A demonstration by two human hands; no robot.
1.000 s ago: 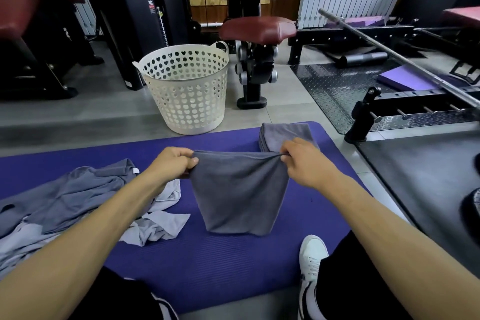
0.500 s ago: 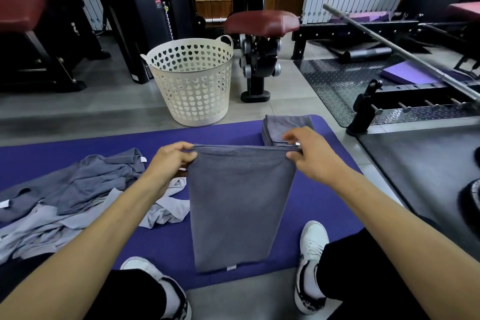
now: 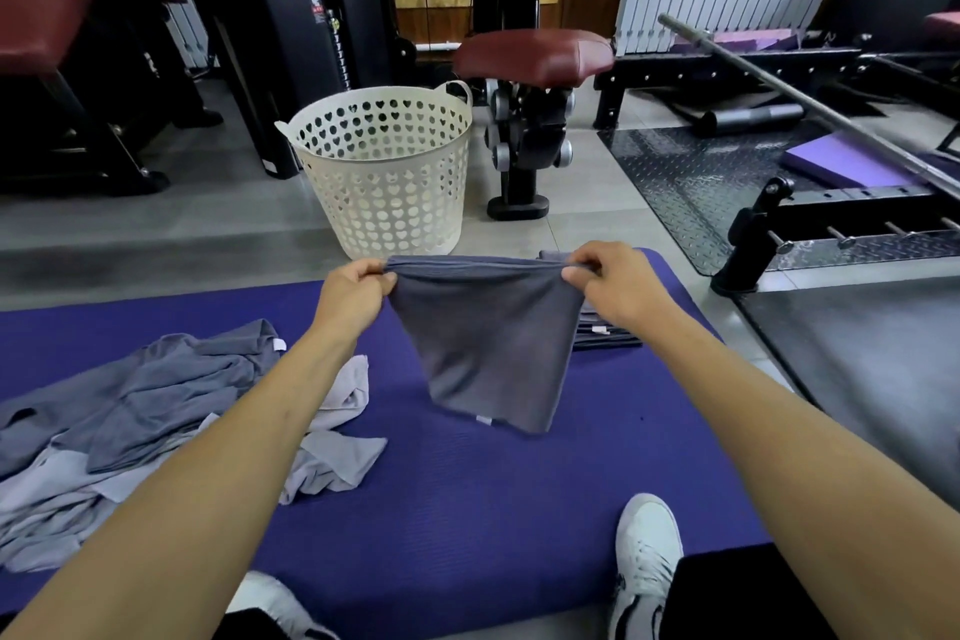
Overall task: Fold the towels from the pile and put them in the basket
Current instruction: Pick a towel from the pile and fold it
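Grey cloth towel (image 3: 488, 348), half-folded, hung above the purple foam mat (image 3: 467, 494); your left hand (image 3: 358, 294) and right hand (image 3: 613, 286) pinched its top corners. Next: another fold, then the white perforated plastic basket (image 3: 387, 172).

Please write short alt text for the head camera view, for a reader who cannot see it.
Left hand and right hand pinch the top corners of a grey towel above a purple mat. Unfolded towels lie left, folded towels right, a white basket behind.
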